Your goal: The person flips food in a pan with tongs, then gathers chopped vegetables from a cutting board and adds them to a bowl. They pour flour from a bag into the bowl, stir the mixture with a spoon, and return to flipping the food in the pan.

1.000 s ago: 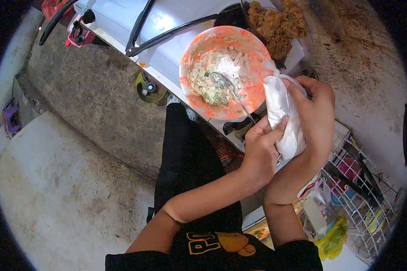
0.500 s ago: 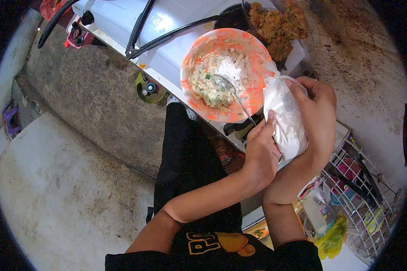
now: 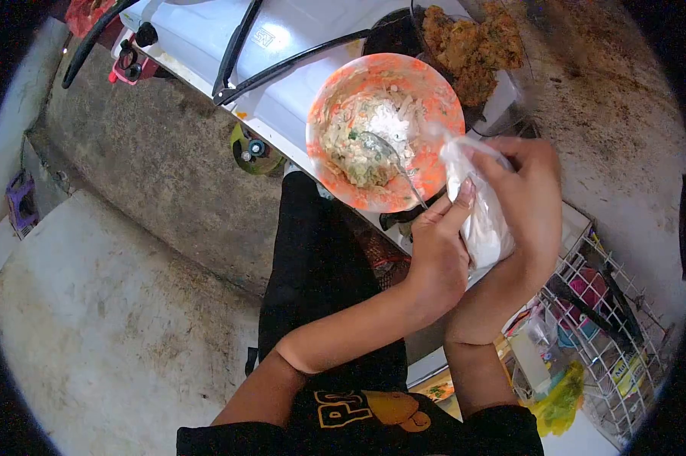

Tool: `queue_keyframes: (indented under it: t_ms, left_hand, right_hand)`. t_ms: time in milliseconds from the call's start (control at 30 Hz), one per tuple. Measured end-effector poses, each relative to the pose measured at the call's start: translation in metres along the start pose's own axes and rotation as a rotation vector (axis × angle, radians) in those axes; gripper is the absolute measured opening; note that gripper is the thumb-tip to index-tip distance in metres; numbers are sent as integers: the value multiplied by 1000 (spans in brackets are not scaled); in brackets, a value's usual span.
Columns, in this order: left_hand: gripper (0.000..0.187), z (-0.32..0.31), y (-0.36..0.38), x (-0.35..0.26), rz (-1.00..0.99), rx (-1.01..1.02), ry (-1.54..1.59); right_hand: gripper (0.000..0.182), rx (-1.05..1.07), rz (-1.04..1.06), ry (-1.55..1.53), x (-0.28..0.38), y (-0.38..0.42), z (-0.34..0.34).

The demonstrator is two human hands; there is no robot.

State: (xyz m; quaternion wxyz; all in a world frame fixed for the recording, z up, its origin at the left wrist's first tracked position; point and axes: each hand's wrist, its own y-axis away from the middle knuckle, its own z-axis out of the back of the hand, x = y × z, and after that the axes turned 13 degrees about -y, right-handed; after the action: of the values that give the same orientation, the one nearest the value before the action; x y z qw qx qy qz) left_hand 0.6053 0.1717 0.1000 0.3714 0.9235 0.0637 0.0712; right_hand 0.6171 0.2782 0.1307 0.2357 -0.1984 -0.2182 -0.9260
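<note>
An orange and white bowl [image 3: 335, 80] holds a pale batter with green bits and a mound of white powder. A metal spoon [image 3: 410, 181] rests in the mix, its handle running to my left hand [image 3: 440, 254]. That hand is closed on the spoon handle and also touches the plastic bag of white powder [image 3: 486, 220], thumb against its side. My right hand [image 3: 531, 182] grips the top of the bag, slightly blurred, with the bag's mouth beside the bowl's right rim.
Fried food [image 3: 472, 45] sits in a clear container behind the bowl. A white stove [image 3: 183, 30] with black bars lies at the upper left. At the lower right stands a wire rack [image 3: 609, 334] with packets. A green gas cylinder [image 3: 255, 152] is below the stove edge.
The bag's mouth has moved slightly left, nearer the bowl's rim. My right hand has shifted a little left with it. The bowl appears slightly lower in view.
</note>
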Motion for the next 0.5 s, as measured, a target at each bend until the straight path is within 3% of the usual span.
queue_keyframes:
  t_ms: [133, 200, 433, 500]
  left_hand:
    - [36, 7, -3, 1, 16, 13, -26]
    - [37, 8, -3, 1, 33, 3, -13]
    - [37, 6, -5, -3, 40, 31, -24]
    - [36, 5, -5, -4, 34, 23, -42]
  right_hand:
    - [25, -195, 23, -23, 4, -1, -3]
    - [26, -17, 34, -53, 13, 1, 0]
    - [28, 102, 55, -18, 3, 0, 0]
    - [27, -145, 42, -18, 0, 0, -2]
